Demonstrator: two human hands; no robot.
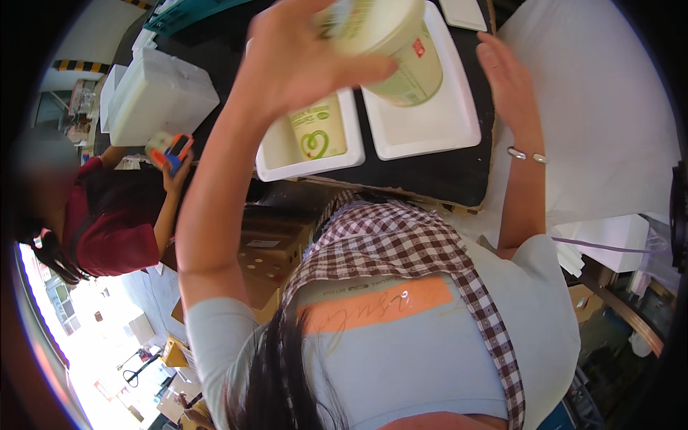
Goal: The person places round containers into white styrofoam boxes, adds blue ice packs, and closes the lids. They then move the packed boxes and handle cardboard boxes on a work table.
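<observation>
My left hand (293,62), blurred, is wrapped around the upper part of a large plastic yogurt tub (411,80) with green print. The tub is tilted above a white foam box (422,142); whether it touches the box floor I cannot tell. A second yogurt tub (325,129), pale with a green heart, lies inside the neighbouring foam box (344,161), partly hidden by my left wrist. My right hand (505,80) holds nothing. Its fingers are raised just beyond the right box, by the edge of the black tabletop (430,174).
To the left, a co-worker (115,231) holds a tape dispenser (174,153) beside a white foam box (161,97). A teal crate (183,16) stands at the back. White sheeting (586,118) covers the right side. A foam lid (465,13) lies at the far right corner. Cardboard boxes (269,247) sit below.
</observation>
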